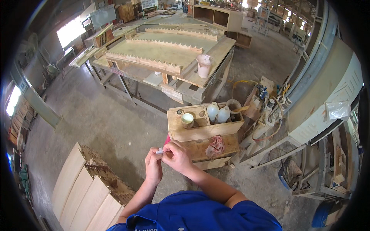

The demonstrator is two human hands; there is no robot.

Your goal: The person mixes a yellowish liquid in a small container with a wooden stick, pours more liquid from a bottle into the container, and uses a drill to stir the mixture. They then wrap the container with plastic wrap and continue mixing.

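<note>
Both hands meet in front of me, fingertips close together. My left hand (153, 166) pinches a small white, soft-looking piece (159, 151), too small to identify. Against its other side, my right hand (178, 157) is closed, fingers bent and thumb pressed in, apparently gripping the same piece. Just beyond the hands stands a wooden box (192, 134) on a lower wooden stand. It carries a cup of pale liquid (187, 120) and two white plastic bottles (212, 111). A crumpled pink cloth (215, 147) lies on the stand. Something pink-red (167, 139) shows partly behind my right hand.
A large workbench (154, 42) with scalloped wooden strips and a stained bucket (204, 66) is ahead. Stacked pale wooden panels (86, 188) stand at lower left. To the right are hoses and fittings (266, 111) beside a metal frame and grey panel (327, 100).
</note>
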